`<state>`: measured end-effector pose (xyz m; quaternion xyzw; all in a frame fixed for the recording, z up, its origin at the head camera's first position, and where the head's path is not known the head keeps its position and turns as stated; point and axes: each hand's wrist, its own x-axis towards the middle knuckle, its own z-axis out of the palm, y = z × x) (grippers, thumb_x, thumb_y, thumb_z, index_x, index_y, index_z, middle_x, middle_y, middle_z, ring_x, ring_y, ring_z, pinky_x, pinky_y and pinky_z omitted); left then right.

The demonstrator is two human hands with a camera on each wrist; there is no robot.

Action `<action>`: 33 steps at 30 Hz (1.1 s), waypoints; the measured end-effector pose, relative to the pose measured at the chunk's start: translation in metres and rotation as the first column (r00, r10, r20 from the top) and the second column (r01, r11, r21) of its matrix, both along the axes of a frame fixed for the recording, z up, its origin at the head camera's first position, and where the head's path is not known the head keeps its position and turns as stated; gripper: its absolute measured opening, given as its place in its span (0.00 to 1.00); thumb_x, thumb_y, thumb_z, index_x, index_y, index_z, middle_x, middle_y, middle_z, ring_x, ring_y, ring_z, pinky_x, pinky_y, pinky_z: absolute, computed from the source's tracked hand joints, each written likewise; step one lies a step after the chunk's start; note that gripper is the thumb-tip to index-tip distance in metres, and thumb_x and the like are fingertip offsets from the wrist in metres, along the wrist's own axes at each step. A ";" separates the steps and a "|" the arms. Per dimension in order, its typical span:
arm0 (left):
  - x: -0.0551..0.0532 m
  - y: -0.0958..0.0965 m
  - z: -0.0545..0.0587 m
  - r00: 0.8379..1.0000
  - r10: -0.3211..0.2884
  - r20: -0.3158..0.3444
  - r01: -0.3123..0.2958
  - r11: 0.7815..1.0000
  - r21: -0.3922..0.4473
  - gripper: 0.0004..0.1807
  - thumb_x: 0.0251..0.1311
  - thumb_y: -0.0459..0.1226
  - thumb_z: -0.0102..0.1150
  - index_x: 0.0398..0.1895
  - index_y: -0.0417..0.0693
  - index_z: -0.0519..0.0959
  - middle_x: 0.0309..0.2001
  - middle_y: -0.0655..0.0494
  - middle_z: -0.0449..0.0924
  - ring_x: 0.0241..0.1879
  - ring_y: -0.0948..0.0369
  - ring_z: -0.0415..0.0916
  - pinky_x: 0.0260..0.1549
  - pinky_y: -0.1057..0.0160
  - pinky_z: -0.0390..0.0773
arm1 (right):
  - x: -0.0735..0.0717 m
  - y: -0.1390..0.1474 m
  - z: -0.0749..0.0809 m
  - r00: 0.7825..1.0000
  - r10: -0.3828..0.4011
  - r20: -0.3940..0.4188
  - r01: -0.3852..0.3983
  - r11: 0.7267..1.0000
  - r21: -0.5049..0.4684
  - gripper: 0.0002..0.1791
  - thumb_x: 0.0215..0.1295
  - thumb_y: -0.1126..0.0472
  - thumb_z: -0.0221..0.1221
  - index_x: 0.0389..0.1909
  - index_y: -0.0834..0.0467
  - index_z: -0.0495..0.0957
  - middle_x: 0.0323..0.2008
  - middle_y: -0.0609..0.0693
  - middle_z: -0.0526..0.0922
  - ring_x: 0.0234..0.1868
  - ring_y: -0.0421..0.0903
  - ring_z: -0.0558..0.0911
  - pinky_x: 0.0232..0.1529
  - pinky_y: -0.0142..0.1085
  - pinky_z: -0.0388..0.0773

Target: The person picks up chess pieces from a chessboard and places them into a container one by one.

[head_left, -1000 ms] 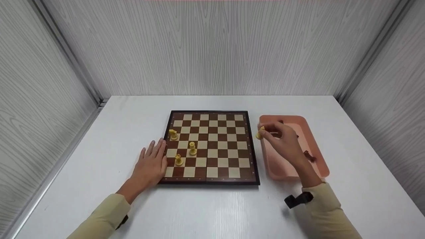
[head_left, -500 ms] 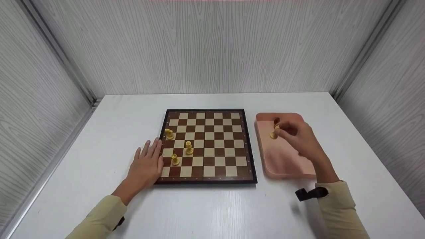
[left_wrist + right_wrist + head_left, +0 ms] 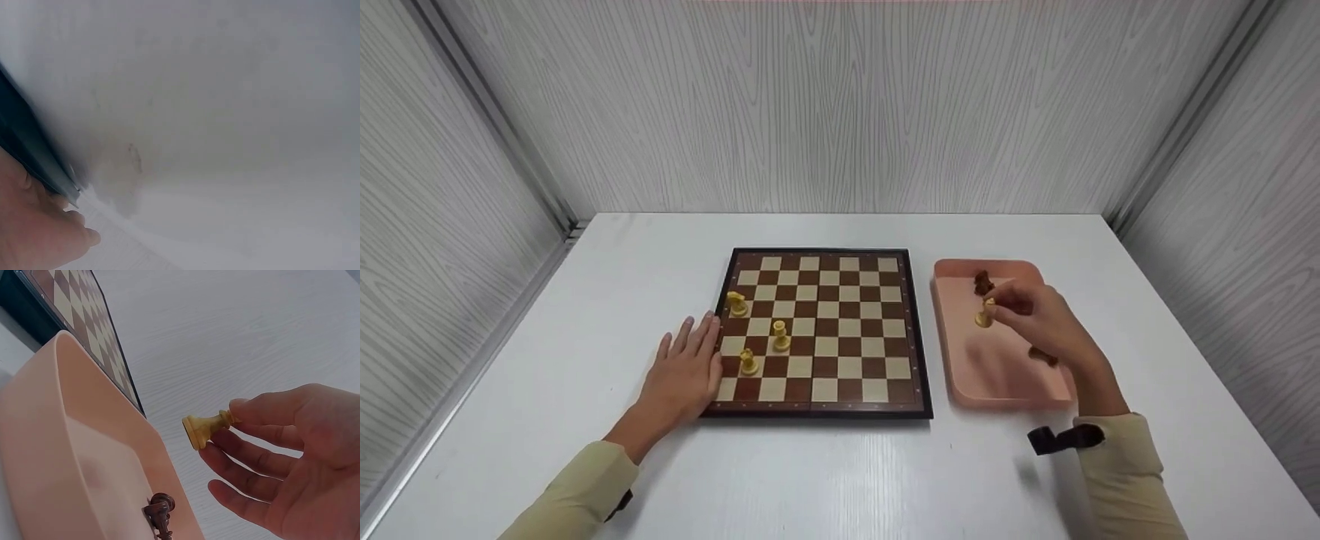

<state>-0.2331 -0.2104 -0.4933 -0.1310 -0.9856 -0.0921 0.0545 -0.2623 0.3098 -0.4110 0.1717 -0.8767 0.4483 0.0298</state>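
Note:
My right hand (image 3: 1042,319) pinches a yellow chess piece (image 3: 209,427) by its top between thumb and fingers, over the pink tray (image 3: 949,352). The fingers hide the piece's head; its round base and collar show in the right wrist view. My left hand (image 3: 682,375) lies with extended fingers along the left edge of the chessboard (image 3: 851,345). On the board's left side stand a yellow knight (image 3: 737,304), a yellow rook (image 3: 781,337) and another yellow piece (image 3: 748,363).
Dark brown chess pieces (image 3: 983,283) lie in the tray, one of them partly under the right hand. The tray stands just right of the board on a white table (image 3: 840,480). Grey wood-grain panels (image 3: 840,105) rise behind and at both sides.
My right hand has carried the yellow piece rightward from the tray's board-side rim to over the tray. The left hand stays at the board's edge. The head view has shifted slightly.

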 end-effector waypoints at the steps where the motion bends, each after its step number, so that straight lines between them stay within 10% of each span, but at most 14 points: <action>1: 0.001 -0.001 0.000 1.000 0.002 -0.004 -0.002 1.000 0.000 0.33 0.80 0.42 0.34 0.81 0.36 0.49 0.81 0.41 0.48 0.79 0.39 0.44 0.74 0.36 0.45 | -0.001 0.000 -0.001 1.000 0.005 0.003 -0.005 1.000 0.004 0.11 0.74 0.60 0.62 0.49 0.62 0.83 0.42 0.56 0.88 0.39 0.44 0.84 0.29 0.30 0.77; 6: 0.005 -0.007 -0.004 1.000 0.006 0.009 -0.006 1.000 -0.009 0.33 0.80 0.42 0.33 0.82 0.36 0.49 0.81 0.41 0.48 0.79 0.39 0.43 0.74 0.35 0.44 | -0.001 0.000 -0.007 0.999 0.034 0.014 -0.033 0.999 -0.012 0.12 0.74 0.63 0.61 0.52 0.65 0.82 0.48 0.61 0.86 0.49 0.52 0.85 0.46 0.28 0.78; 33: 0.001 0.000 -0.001 1.000 -0.011 -0.012 0.011 1.000 0.018 0.32 0.81 0.42 0.34 0.81 0.36 0.50 0.81 0.41 0.50 0.79 0.39 0.45 0.74 0.35 0.46 | 0.005 -0.041 0.003 0.993 0.033 -0.117 -0.038 0.998 -0.044 0.12 0.71 0.67 0.63 0.53 0.65 0.82 0.50 0.57 0.85 0.50 0.52 0.85 0.51 0.39 0.82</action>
